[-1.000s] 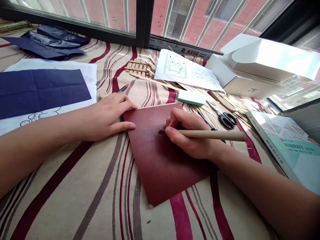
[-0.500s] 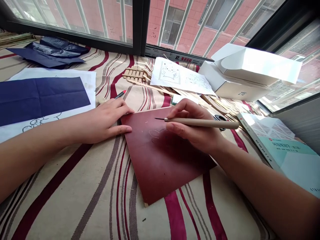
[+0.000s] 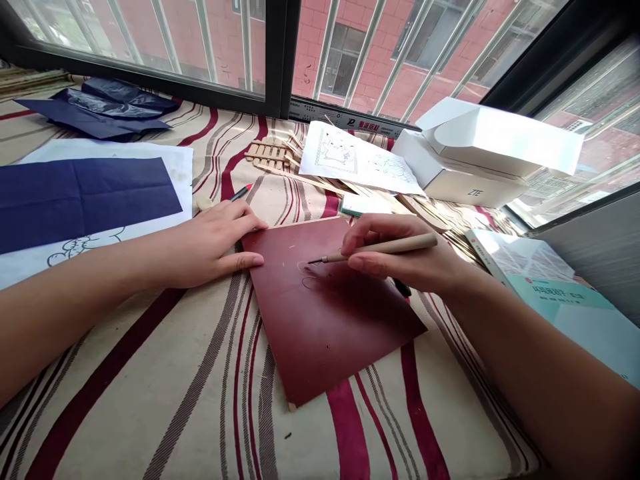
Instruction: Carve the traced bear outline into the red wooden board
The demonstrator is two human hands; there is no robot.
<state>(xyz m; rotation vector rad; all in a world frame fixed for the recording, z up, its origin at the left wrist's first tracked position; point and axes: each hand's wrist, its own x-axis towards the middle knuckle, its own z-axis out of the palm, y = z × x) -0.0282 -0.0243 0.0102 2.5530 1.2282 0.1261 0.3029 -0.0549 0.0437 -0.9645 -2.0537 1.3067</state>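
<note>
Dark red board [image 3: 333, 327] lies flat and slightly askew on the striped cloth [image 3: 200, 427], in front of the person. Thin curved lines [image 3: 308, 283] show on its upper part.

Change: half a second ago the tip of the wooden-handled tool [image 3: 400, 246] stood clear of these lines, above them in view; now it is down at the upper curve. Contact looks likely, though the view cannot confirm it. Judgement: a short pause in the marking is over, and the outline is being worked again, only partly formed.

Right hand [image 3: 413, 263]: grip clamped on the tool, thumb and fingers together near its front end. Left hand [image 3: 220, 240]: fingers apart, clasping nothing, thumb and fingertips resting at the board's left edge and upper-left corner; position unchanged, probably steadying it.

Farther out: red-tipped pen [image 3: 242, 193] beyond the left hand; pale block [image 3: 367, 204] and printed sheet [image 3: 357, 158] beyond the board; book [image 3: 555, 300] at right.
</note>
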